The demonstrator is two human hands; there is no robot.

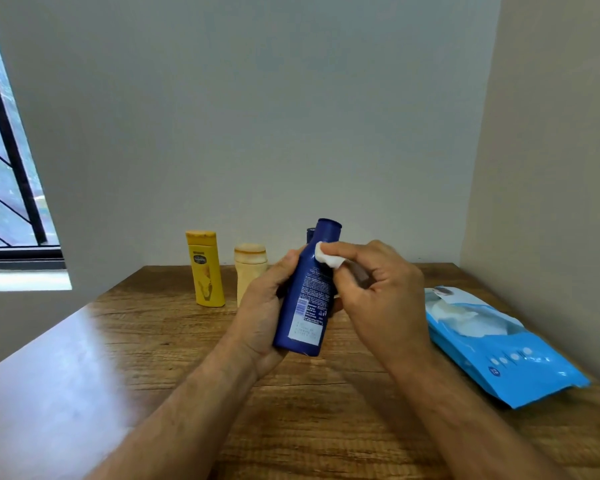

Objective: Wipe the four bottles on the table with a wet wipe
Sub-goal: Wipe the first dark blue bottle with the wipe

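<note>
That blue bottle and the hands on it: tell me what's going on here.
A person is wiping bottles at a wooden table. The left hand grips the blue bottle while the right hand presses a folded wet wipe against its neck. A yellow bottle and a beige bottle stand behind, with another dark one mostly hidden. An opened blue wipes pack lies to the right.

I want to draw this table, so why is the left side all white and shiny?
In the head view, daylight from the window glares off the wooden table, washing out its grain; the right side by the blue wipes pack stays brown and clear; the wide lens bends the walls.
</note>
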